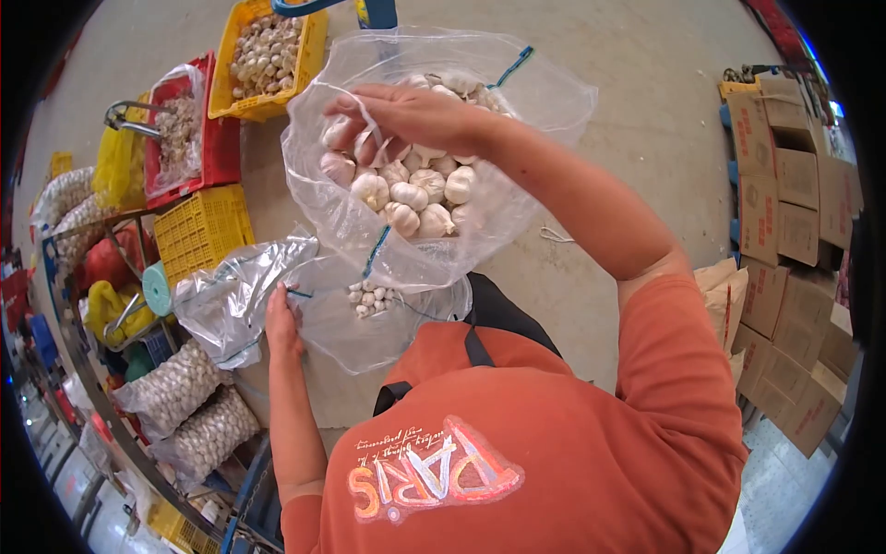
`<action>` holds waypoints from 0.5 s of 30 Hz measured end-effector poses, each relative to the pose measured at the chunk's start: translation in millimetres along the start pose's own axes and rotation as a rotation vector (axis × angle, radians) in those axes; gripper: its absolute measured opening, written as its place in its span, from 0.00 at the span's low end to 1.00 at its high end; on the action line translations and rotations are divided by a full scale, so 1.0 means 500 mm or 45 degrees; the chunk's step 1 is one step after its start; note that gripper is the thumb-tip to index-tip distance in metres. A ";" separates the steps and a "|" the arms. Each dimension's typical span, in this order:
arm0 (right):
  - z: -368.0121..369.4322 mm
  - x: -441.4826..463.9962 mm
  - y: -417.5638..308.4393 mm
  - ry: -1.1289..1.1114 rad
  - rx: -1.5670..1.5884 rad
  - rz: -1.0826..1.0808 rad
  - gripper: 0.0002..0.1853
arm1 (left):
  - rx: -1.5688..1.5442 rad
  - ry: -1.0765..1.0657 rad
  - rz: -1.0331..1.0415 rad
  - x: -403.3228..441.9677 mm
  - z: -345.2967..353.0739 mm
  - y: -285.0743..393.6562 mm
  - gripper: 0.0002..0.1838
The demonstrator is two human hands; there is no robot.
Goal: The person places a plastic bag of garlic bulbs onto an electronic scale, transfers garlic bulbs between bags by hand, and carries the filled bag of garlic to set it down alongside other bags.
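Observation:
A large clear plastic bag [323,217] stands open in front of me with many whole garlic bulbs [408,195] in it. My right hand [392,120] reaches over the bulbs, its fingers loosely curved and apart. A thin whitish strip, perhaps the bag's edge, crosses those fingers. Lower down, a second clear bag [346,328] lies against my front, with a small cluster of little garlic bulbs [371,299] showing in it. My left hand [283,321] closes at this bag's left edge, beside a crinkled silvery plastic sheet [235,300]; its fingertips are partly hidden.
Garlic fills a yellow crate [316,60] and a red crate [228,152] at upper left. Another yellow crate [205,226] stands below them. Filled garlic bags [208,434] sit on a rack at left. Stacked cardboard boxes [798,212] line the right side.

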State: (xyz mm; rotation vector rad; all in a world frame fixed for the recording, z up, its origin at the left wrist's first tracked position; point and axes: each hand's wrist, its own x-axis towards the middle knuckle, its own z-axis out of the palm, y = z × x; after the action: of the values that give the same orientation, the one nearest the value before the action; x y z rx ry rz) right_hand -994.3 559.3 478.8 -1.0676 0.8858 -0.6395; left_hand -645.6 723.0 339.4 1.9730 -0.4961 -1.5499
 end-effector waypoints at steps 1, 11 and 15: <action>-0.038 0.006 0.001 -0.151 -0.349 0.029 0.17 | -0.014 0.010 0.011 0.002 -0.004 -0.001 0.18; -0.044 -0.008 0.277 -0.171 -1.956 -0.120 0.23 | -0.029 0.020 -0.024 0.009 0.000 0.019 0.17; -0.047 -0.024 0.301 0.028 -2.063 -0.348 0.22 | -0.038 -0.028 -0.026 0.016 0.000 0.020 0.17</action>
State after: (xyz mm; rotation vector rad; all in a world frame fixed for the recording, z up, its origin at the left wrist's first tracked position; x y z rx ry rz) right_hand -1015.9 613.1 337.4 -2.6451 1.2695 -0.0005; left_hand -642.8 710.6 340.0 1.9463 -0.4605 -1.5842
